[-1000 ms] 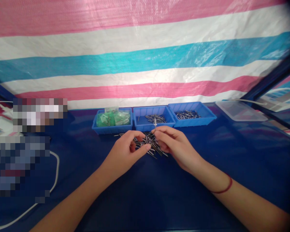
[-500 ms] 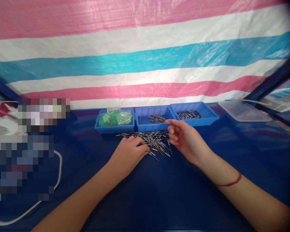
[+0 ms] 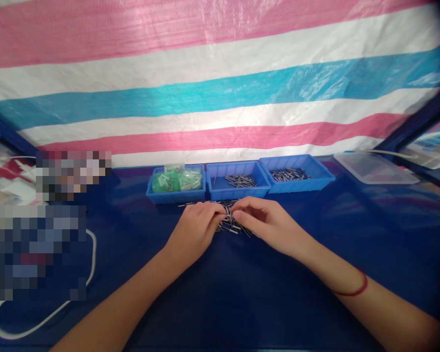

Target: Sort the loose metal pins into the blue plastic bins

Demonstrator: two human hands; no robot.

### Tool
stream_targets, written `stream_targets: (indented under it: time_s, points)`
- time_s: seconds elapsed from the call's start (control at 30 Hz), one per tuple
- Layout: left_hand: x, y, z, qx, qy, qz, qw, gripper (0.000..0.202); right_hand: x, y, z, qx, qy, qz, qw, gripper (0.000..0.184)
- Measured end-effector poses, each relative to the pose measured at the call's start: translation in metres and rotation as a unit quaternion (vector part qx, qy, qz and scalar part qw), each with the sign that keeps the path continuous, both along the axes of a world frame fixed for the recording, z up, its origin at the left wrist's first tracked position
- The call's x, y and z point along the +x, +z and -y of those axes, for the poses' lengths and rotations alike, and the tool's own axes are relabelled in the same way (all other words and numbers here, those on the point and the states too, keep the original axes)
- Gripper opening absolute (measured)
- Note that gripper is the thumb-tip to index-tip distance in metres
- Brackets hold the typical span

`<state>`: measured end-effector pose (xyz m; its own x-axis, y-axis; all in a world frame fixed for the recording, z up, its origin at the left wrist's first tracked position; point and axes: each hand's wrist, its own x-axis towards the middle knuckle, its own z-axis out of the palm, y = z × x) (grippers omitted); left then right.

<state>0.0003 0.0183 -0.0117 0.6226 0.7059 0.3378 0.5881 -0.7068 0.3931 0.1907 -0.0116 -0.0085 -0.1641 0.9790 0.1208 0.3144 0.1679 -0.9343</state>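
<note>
A pile of thin metal pop rivets [image 3: 234, 226] lies on the dark blue table, partly covered by both hands. Over its left side, my left hand [image 3: 198, 222] is closed, thumb and forefinger pinching a rivet at their tips. My right hand [image 3: 269, 222] comes in from the right, its thumb and fingertips closed on a rivet almost touching the left fingertips. Behind the pile, the middle blue bin [image 3: 238, 190] holds more rivets, and the right blue bin [image 3: 300, 185] holds a heap of them.
The left blue bin [image 3: 176, 196] contains green and clear bags of small parts. A clear plastic lid [image 3: 376, 168] lies at the back right. A white cable [image 3: 91, 254] curves across the table's left side, near blurred-out items. A striped sheet [image 3: 220, 102] hangs behind.
My right hand has moved from the middle bin's front edge down and left to the pile, beside my left hand. My left hand stays over the pile, its fingertips raised slightly.
</note>
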Motion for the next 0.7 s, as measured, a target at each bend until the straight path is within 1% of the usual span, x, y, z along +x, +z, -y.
stream_targets:
  time_s: [0.1,0.17,0.27,0.33,0.43,0.57,0.7]
  points:
    - [-0.001,0.001,0.0,0.002,0.009,0.006,1.0,0.012,-0.002,-0.003,0.002,0.028,0.012,0.035,0.999,0.021]
    - [-0.002,0.002,0.0,0.005,0.017,0.006,1.0,0.012,-0.002,-0.003,0.002,0.024,0.003,0.032,0.999,0.021]
    - [-0.001,0.004,0.001,-0.006,0.031,0.018,0.999,0.012,-0.003,-0.002,0.002,0.005,-0.018,0.001,1.0,0.021]
    - [0.0,0.004,0.003,-0.027,0.032,0.033,0.999,0.013,-0.003,0.0,0.002,0.0,-0.034,-0.017,0.999,0.021]
    - [0.003,0.004,0.007,-0.064,0.008,0.051,0.997,0.013,-0.004,0.002,0.004,0.012,-0.053,-0.019,0.998,0.022]
    - [0.007,0.004,0.011,-0.103,-0.017,0.086,0.991,0.019,-0.006,0.0,0.007,0.035,-0.037,-0.018,0.999,0.022]
    - [0.011,0.006,0.014,-0.191,0.02,0.144,0.971,0.023,-0.009,-0.004,0.008,0.028,-0.055,-0.069,0.996,0.023]
